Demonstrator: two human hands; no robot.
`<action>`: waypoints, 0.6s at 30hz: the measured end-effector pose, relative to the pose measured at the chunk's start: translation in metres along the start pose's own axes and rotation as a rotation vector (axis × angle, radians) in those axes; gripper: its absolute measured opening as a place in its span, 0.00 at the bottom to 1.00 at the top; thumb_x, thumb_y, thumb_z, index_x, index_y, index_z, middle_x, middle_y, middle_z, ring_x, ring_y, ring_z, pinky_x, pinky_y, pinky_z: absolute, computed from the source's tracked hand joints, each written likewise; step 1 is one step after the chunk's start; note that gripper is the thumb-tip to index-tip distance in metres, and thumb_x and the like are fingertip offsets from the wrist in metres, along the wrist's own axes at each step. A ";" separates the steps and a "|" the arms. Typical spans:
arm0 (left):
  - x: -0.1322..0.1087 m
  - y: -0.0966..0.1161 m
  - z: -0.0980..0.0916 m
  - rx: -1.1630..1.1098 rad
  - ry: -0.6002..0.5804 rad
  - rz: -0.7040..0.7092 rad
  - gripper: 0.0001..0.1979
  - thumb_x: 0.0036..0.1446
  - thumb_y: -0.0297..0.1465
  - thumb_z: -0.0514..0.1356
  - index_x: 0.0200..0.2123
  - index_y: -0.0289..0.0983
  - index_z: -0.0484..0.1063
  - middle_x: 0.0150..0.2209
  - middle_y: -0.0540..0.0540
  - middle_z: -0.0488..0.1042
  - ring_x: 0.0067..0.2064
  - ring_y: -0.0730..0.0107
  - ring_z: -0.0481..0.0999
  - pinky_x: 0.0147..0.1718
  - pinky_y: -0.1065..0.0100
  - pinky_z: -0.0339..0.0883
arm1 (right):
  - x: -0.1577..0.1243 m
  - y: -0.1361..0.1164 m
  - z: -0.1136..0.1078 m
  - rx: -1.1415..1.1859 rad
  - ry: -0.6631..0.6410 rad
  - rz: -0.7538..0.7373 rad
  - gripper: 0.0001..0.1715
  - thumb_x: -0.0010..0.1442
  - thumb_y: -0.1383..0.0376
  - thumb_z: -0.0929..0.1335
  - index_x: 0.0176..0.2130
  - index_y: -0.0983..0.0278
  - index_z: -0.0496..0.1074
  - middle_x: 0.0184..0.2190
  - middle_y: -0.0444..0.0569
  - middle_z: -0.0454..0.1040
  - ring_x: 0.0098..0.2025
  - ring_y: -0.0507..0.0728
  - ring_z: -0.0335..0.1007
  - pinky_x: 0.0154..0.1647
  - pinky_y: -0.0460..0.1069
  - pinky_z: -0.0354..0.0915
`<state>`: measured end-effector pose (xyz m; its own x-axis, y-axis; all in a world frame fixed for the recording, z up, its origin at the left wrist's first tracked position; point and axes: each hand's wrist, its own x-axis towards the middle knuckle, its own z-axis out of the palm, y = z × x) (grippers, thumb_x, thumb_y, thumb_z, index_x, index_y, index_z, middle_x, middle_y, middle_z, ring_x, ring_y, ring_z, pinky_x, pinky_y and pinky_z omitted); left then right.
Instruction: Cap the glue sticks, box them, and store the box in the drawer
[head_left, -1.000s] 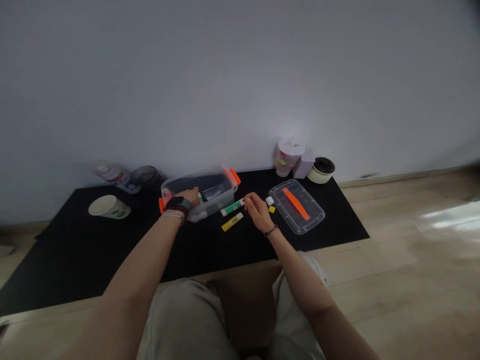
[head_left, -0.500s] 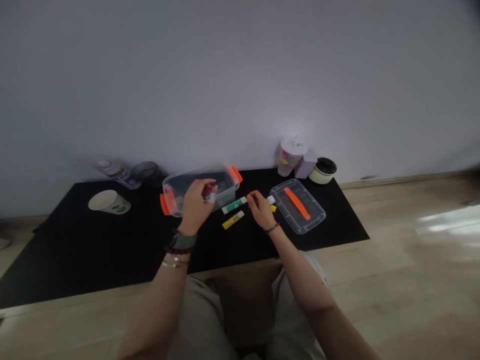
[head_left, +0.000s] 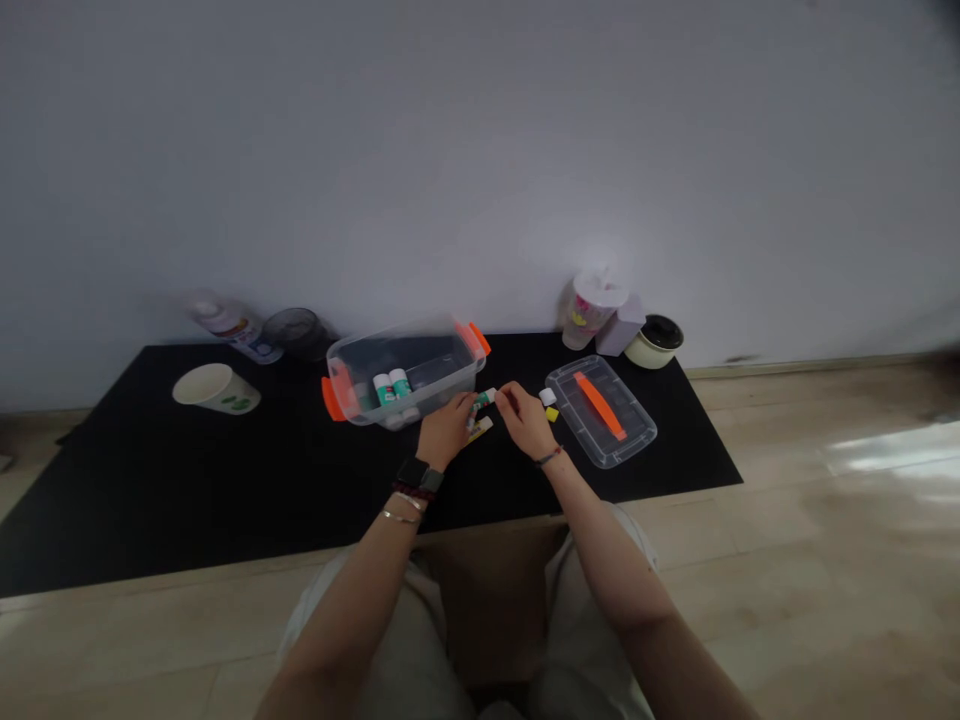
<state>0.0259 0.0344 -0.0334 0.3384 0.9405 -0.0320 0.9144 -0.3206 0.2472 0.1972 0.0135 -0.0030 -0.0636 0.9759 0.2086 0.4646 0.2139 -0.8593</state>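
Observation:
My left hand (head_left: 445,432) is closed at the left end of a green and white glue stick (head_left: 485,399), its fingers partly hiding it. Just below lies a yellow glue stick (head_left: 480,429), partly covered by the same hand. My right hand (head_left: 527,422) has its fingers curled into a pinch beside the glue stick's right end; what they hold, if anything, is hidden. Behind the left hand stands an uncovered clear plastic box (head_left: 442,388) with orange clips. Inside it, green and white glue sticks (head_left: 385,390) lie side by side.
Right of my right hand lie a white cap (head_left: 547,397), a yellow cap (head_left: 552,414) and the clear lid (head_left: 634,425) with an orange handle. A lidded cup (head_left: 589,315), pale box (head_left: 621,325) and cream pot (head_left: 654,350) stand behind. A paper cup (head_left: 232,392) lies left.
My left hand has moved from over the box down and right to the green glue stick. The glue sticks in the box now show. My right hand has stayed nearly in place.

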 end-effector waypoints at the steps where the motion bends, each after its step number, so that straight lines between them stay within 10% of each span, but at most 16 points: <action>1: 0.001 0.000 0.002 0.013 -0.005 -0.009 0.21 0.68 0.32 0.49 0.62 0.41 0.65 0.60 0.40 0.70 0.48 0.56 0.78 0.38 0.64 0.69 | 0.000 0.001 0.000 -0.004 -0.002 -0.002 0.15 0.69 0.55 0.60 0.37 0.61 0.68 0.27 0.43 0.69 0.28 0.52 0.64 0.30 0.46 0.56; 12: 0.004 0.003 0.007 0.036 0.020 -0.053 0.20 0.67 0.30 0.51 0.60 0.36 0.67 0.54 0.37 0.74 0.49 0.53 0.77 0.37 0.62 0.68 | -0.001 0.001 -0.001 -0.028 -0.018 -0.021 0.16 0.68 0.55 0.60 0.36 0.61 0.67 0.25 0.41 0.68 0.26 0.51 0.63 0.29 0.46 0.55; 18: -0.002 0.008 -0.005 -0.371 0.179 -0.076 0.19 0.66 0.32 0.55 0.59 0.37 0.69 0.56 0.38 0.74 0.53 0.52 0.74 0.45 0.61 0.67 | 0.007 0.018 -0.030 -0.264 0.181 0.119 0.15 0.68 0.55 0.60 0.37 0.62 0.68 0.27 0.43 0.70 0.29 0.53 0.66 0.31 0.46 0.56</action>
<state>0.0312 0.0308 -0.0270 0.1992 0.9752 0.0968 0.7821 -0.2177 0.5838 0.2311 0.0229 -0.0029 0.1515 0.9652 0.2133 0.6733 0.0572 -0.7372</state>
